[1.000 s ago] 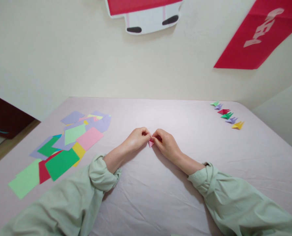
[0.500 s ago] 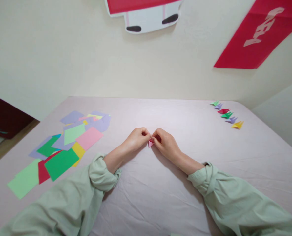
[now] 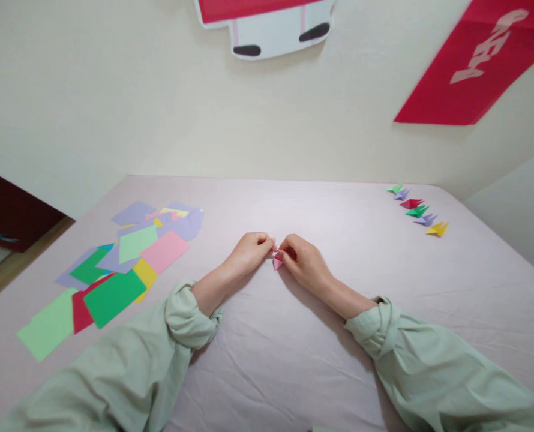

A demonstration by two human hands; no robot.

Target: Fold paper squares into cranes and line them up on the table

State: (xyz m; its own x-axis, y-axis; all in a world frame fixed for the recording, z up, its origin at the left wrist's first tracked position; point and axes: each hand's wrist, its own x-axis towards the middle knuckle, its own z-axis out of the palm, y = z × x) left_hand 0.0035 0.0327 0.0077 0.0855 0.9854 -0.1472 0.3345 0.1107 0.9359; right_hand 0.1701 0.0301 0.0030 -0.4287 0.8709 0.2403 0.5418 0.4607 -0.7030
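A small folded piece of pink paper (image 3: pixel 277 262) is pinched between my two hands, low over the middle of the cloth-covered table. My left hand (image 3: pixel 251 249) is closed, thumb and forefinger gripping the paper's far left part. From the other side my right hand (image 3: pixel 306 259) pinches it, fingers curled in. A pointed pink end shows below the fingertips; the rest of the fold is hidden by my fingers.
Loose coloured paper sheets (image 3: pixel 114 299) lie overlapping on the left of the table (image 3: pixel 267 372). Several small folded paper figures, a yellow one (image 3: pixel 437 229) nearest, stand in a slanting row at the far right. A wall (image 3: pixel 159 108) rises behind the table.
My left fingertips have drawn slightly away from the right ones, and a bit more of the pink paper shows. The whole view has shifted slightly.
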